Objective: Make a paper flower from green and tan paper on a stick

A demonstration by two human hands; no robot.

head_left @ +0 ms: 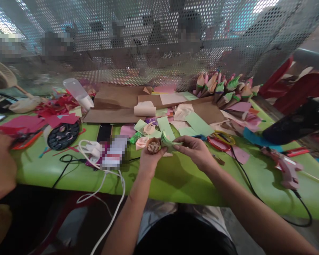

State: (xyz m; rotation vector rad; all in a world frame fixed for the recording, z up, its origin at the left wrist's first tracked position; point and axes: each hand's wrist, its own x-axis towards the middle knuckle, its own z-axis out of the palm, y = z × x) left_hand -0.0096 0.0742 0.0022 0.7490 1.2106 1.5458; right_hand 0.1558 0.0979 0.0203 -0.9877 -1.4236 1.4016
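Two forearms [139, 198]: left hand [149, 161] holds one bundle [153, 146], right hand [196, 151] green paper [167, 141].

Matt green paper [167, 140], smooth glossy tabletop [175, 181], perforated metal screen [138, 60], smooth translucent plastic bottle [78, 94]

A paper slip [170, 141] between two hands above the table [39, 173]
The phone [113, 153] lies left of the left hand [152, 161]; right of the right hand [195, 150], the glue gun [287, 169] lies towards the right edge. Behind are flat sheets [117, 101]; cones [230, 86] crowd the back right corner.
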